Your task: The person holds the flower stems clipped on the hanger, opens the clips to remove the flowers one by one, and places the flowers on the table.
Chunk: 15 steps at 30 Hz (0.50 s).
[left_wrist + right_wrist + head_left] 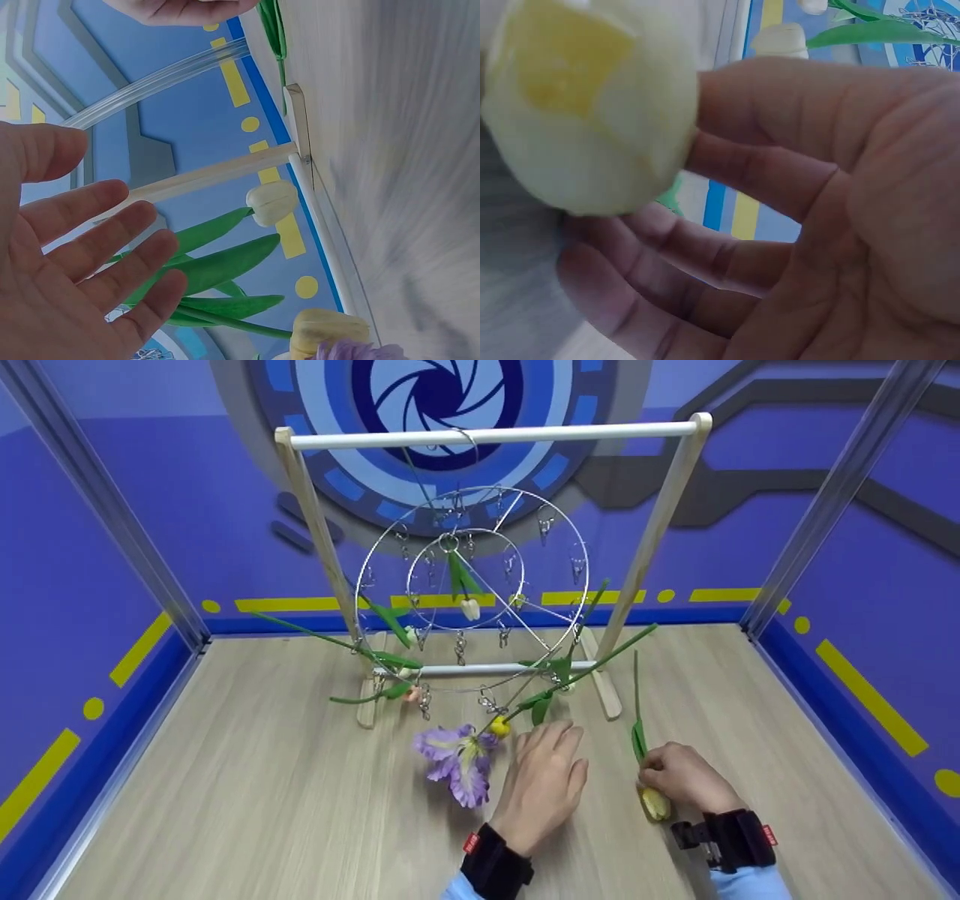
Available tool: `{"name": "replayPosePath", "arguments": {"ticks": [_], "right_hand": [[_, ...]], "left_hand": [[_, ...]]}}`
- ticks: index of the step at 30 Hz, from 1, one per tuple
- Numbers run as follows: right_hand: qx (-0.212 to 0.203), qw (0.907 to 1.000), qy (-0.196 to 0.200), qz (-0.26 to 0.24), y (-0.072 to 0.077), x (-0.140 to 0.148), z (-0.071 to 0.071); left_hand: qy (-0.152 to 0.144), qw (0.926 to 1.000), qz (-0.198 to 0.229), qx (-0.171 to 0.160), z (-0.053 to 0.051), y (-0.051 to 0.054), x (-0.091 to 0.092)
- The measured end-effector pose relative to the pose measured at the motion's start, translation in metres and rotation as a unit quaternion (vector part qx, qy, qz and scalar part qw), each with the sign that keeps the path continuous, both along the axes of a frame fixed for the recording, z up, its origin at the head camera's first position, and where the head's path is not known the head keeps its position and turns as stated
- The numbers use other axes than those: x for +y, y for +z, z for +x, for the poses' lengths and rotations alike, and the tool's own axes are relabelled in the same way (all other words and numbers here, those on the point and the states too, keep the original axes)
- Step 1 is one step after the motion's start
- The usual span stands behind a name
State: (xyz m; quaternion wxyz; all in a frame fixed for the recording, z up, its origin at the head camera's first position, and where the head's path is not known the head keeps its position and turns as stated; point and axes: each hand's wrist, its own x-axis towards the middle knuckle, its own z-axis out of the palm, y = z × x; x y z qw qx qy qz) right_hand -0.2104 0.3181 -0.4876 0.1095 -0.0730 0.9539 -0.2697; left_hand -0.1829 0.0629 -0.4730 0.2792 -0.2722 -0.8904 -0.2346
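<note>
My right hand pinches a pale yellow tulip just behind its bloom, its green stem pointing away toward the back of the table. In the right wrist view that tulip's bloom looms large beside thumb and forefinger. My left hand, fingers spread and fairly straight, holds nothing; its palm shows in the left wrist view. Just left of it hangs a purple ruffled flower, with a small yellow tulip close by. Both hang low on a round wire clip hanger.
A wooden rack with a white top bar carries the hanger. More clipped flowers hang around the rings, including a white tulip at the centre and a peach bloom. Unused metal clips dangle between them. Purple-blue panels enclose the table.
</note>
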Motion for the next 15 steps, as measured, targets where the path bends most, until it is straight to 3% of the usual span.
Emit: {"name": "replayPosePath", "arguments": {"ticks": [10, 15], "right_hand": [[0.002, 0.9982, -0.052, 0.028, 0.004, 0.018, 0.003], [-0.005, 0.9980, -0.054, 0.034, 0.003, 0.028, 0.004]], "left_hand": [[0.001, 1.0000, 0.001, -0.007, 0.002, 0.001, -0.003], [0.002, 0.9999, -0.008, -0.007, 0.005, 0.002, -0.005]]}}
